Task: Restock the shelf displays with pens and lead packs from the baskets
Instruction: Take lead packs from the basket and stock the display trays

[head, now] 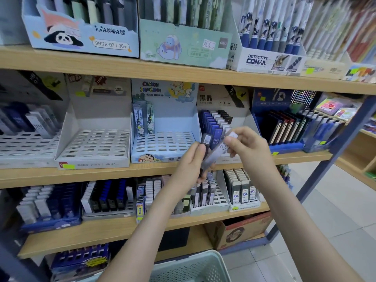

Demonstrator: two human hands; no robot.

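**Colleague:** Where are your hands?

**Me:** Both are up just right of the Crayon Shinchan display box (162, 127), in front of the neighbouring display of blue, white and black lead packs (217, 121).

**Colleague:** Holding what?

**Me:** My left hand (189, 161) is curled round a dark lead pack (205, 145), held nearly upright with my thumb on its front. I cannot tell whether more packs sit behind it. My right hand (247, 148) pinches the white-capped end of a translucent grey lead pack (218, 152) marked HB 07, finger and thumb closed on it. That pack is tilted, and its lower end crosses my left fingers beside the dark one.

**Colleague:** Is either in a slot?

**Me:** No. Both are in the air in front of the shelf edge, right of the Shinchan box.

**Colleague:** And in the Shinchan box itself?

**Me:** A few illustrated packs (143, 119) stand in its back left corner.

**Colleague:** Around it?

**Me:** A white slotted tray (93, 139) sits just to its left. The Detective Conan pen box (264, 60) is above and to the right, one shelf up. One shelf below, to its right, grey-and-white packs (241, 190) stand in trays. Well below, the pale green basket (195, 267) is at the bottom of my view, with a cardboard box (238, 233) below and right.
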